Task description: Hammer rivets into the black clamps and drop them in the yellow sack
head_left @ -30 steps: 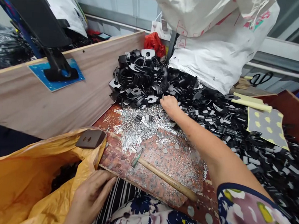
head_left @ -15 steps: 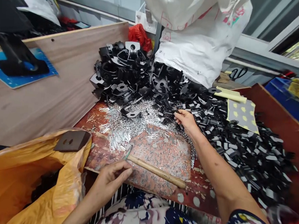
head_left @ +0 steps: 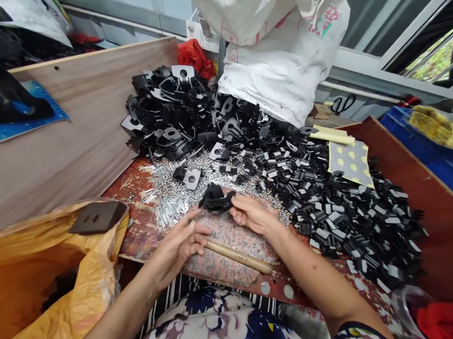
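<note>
My right hand (head_left: 249,212) pinches the right end of a black plastic part (head_left: 216,197), held over the near middle of the table. My left hand (head_left: 183,241) is just to the left and below, fingers apart, its index fingertip close to the part; whether they touch I cannot tell. Beneath the hands lies a wooden handle (head_left: 240,256), its far end hidden behind my left fingers. Past the part is a spread of small silver metal pins (head_left: 170,204). Another black part with a grey plate (head_left: 191,178) rests on the pins.
Larger black parts (head_left: 164,109) are heaped at the back left, smaller black clips (head_left: 342,217) at the right. A white sack (head_left: 270,80) stands behind. Left of the table are a wooden board (head_left: 80,114) and an orange bag (head_left: 101,274) with a brown block (head_left: 98,217).
My right hand has come from the pile's edge toward me, bringing a black part over the table. My left hand has risen toward it and spread its fingers. The view has shifted slightly right.
</note>
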Tool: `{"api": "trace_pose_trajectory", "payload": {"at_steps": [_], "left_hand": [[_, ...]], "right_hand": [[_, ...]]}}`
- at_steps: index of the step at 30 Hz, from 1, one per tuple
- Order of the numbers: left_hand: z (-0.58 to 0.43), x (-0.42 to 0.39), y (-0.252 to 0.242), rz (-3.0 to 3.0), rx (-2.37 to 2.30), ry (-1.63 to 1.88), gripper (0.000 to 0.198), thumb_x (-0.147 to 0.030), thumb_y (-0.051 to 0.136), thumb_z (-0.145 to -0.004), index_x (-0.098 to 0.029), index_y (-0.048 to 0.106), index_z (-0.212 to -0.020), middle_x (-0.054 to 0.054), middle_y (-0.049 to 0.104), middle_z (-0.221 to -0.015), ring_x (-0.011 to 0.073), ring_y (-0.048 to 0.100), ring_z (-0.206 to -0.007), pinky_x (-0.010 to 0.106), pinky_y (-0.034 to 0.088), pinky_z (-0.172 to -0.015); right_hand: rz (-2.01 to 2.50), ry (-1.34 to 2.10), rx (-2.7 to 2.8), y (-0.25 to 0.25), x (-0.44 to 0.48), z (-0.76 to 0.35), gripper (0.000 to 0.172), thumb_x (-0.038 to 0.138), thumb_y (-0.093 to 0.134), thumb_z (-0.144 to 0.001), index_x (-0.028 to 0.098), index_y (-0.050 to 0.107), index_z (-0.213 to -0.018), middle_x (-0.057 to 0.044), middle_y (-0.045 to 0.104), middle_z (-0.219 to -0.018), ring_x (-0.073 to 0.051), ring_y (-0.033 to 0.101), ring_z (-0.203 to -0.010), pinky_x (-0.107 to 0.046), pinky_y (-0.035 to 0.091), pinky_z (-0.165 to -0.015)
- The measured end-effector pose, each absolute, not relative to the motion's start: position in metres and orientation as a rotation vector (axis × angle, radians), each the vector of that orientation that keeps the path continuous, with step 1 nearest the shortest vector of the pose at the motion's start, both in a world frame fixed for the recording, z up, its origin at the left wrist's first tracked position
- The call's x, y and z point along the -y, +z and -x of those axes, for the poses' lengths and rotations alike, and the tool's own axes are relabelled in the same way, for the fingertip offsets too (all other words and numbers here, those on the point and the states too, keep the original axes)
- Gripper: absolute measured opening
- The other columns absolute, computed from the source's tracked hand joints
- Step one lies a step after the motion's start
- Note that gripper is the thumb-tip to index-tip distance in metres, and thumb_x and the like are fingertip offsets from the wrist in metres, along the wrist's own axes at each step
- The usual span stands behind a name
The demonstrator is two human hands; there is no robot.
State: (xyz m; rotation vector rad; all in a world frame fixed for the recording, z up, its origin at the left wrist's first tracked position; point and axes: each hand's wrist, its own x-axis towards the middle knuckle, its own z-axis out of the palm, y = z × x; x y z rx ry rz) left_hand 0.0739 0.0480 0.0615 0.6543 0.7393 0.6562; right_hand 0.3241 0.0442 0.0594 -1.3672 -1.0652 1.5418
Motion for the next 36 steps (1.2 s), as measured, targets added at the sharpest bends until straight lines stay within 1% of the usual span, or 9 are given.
{"api": "trace_pose_trajectory", "payload": {"at_steps": [4, 9, 12, 14, 18, 23, 28, 32, 36], "left_hand": [[-0.076, -0.053, 0.067, -0.520, -0.738, 0.610, 0.052, -0.054, 0.081, -0.079, -0.022, 0.061, -0.114, 0.007, 0.072, -0.085, 0.0194, 0.067, -0.064, 0.025, 0.053, -0.047], [-0.078, -0.058, 0.063, -0.572, -0.815, 0.620, 0.037, -0.028, 0.089, -0.073, -0.021, 0.058, -0.093, 0.003, 0.069, -0.081, 0.0172, 0.068, -0.063, 0.023, 0.054, -0.052], [-0.081, -0.081, 0.064, -0.604, -0.833, 0.754, 0.036, -0.021, 0.085, -0.075, -0.021, 0.060, -0.100, 0.005, 0.071, -0.088, 0.0173, 0.070, -0.066, 0.024, 0.056, -0.055], [-0.081, -0.102, 0.068, -0.656, -0.837, 0.927, 0.047, -0.018, 0.083, -0.076, -0.024, 0.059, -0.116, 0.005, 0.072, -0.093, 0.0166, 0.070, -0.066, 0.023, 0.056, -0.054], [-0.075, -0.124, 0.077, -0.758, -0.852, 1.009, 0.063, -0.026, 0.083, -0.076, -0.032, 0.053, -0.131, 0.003, 0.072, -0.091, 0.0159, 0.067, -0.056, 0.021, 0.050, -0.044], [-0.062, -0.102, 0.077, -0.719, -0.980, 1.005, 0.047, -0.023, 0.082, -0.077, -0.026, 0.064, -0.120, 0.002, 0.072, -0.092, 0.0152, 0.069, -0.065, 0.023, 0.058, -0.053], [-0.041, -0.086, 0.071, -0.505, -0.919, 0.970, 0.007, -0.023, 0.078, -0.082, -0.020, 0.072, -0.083, 0.005, 0.075, -0.091, 0.0219, 0.072, -0.091, 0.032, 0.066, -0.075], [-0.033, -0.080, 0.068, -0.507, -0.867, 0.956, 0.012, -0.033, 0.077, -0.085, -0.022, 0.074, -0.081, 0.006, 0.078, -0.100, 0.0259, 0.070, -0.101, 0.036, 0.066, -0.076], [-0.035, -0.066, 0.067, -0.559, -0.919, 0.890, 0.028, -0.033, 0.087, -0.076, -0.019, 0.079, -0.099, 0.008, 0.078, -0.109, 0.0241, 0.070, -0.099, 0.029, 0.064, -0.077]], "right_hand": [[1.320, 1.647, 1.248, 0.061, -0.031, -0.290, 0.039, 0.060, 0.068, -0.082, 0.021, 0.065, -0.085, 0.004, 0.061, -0.060, -0.009, 0.053, -0.046, -0.021, 0.042, -0.043], [1.438, 1.410, 1.447, 0.072, -0.024, -0.305, 0.032, 0.038, 0.061, -0.092, 0.028, 0.068, -0.121, 0.003, 0.066, -0.073, -0.015, 0.061, -0.062, -0.030, 0.052, -0.062], [1.681, 0.925, 1.495, 0.077, -0.031, -0.353, 0.044, 0.021, 0.048, -0.098, 0.026, 0.057, -0.142, -0.007, 0.071, -0.101, -0.021, 0.062, -0.088, -0.039, 0.051, -0.083], [1.862, 0.402, 1.714, 0.075, -0.038, -0.387, 0.046, 0.009, 0.045, -0.096, 0.021, 0.061, -0.137, -0.013, 0.069, -0.123, -0.024, 0.057, -0.106, -0.042, 0.047, -0.093], [1.972, -0.086, 2.066, 0.062, -0.048, -0.427, 0.043, 0.006, 0.053, -0.090, 0.022, 0.069, -0.127, -0.011, 0.072, -0.112, -0.027, 0.053, -0.105, -0.041, 0.042, -0.091], [1.964, -0.135, 1.935, 0.053, -0.045, -0.434, 0.022, 0.016, 0.057, -0.092, 0.020, 0.077, -0.101, -0.012, 0.070, -0.103, -0.027, 0.055, -0.102, -0.041, 0.043, -0.090], [1.893, -0.008, 1.720, 0.062, -0.019, -0.421, 0.026, 0.021, 0.051, -0.099, 0.019, 0.076, -0.106, -0.010, 0.069, -0.100, -0.025, 0.060, -0.098, -0.040, 0.049, -0.090], [1.784, 0.554, 1.818, 0.059, 0.013, -0.389, 0.025, 0.017, 0.054, -0.097, 0.022, 0.076, -0.106, -0.005, 0.069, -0.094, -0.020, 0.064, -0.089, -0.038, 0.052, -0.085], [1.874, 0.227, 1.810, 0.051, 0.033, -0.361, 0.033, 0.011, 0.054, -0.092, 0.017, 0.069, -0.122, -0.012, 0.063, -0.108, -0.026, 0.059, -0.105, -0.044, 0.051, -0.093]]}}
